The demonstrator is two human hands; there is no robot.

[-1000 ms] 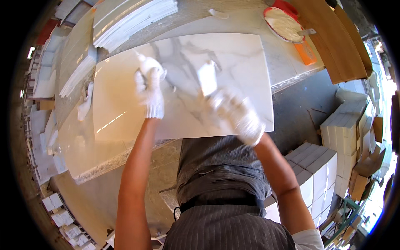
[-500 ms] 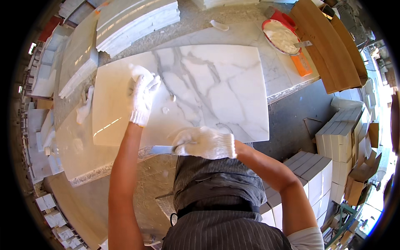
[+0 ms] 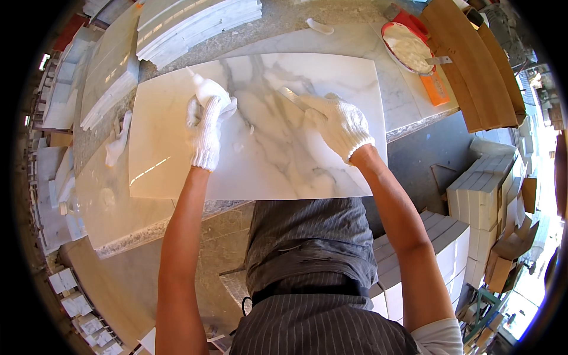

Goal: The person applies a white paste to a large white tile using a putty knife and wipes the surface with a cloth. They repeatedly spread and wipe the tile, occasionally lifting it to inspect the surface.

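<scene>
A large white marble slab [image 3: 177,130] with grey veins lies flat on the stone workbench. My left hand [image 3: 206,121], in a white knit glove, presses on the slab's left-middle and is closed around a small white squeeze bottle [image 3: 201,84] with a pointed nozzle. My right hand [image 3: 340,125], also gloved, grips a flat metal scraper [image 3: 291,96] whose blade lies on the slab near its upper middle.
A red pan of white paste [image 3: 408,48] with an orange-handled trowel [image 3: 436,84] sits at the bench's far right. Stacked stone tiles [image 3: 195,21] lie at the back left, wooden boards [image 3: 473,65] at the right, and white boxes [image 3: 479,195] on the floor.
My right hand has moved from the slab's near edge up to its middle, laying the scraper blade on the surface. My left hand stayed on the slab's left part.
</scene>
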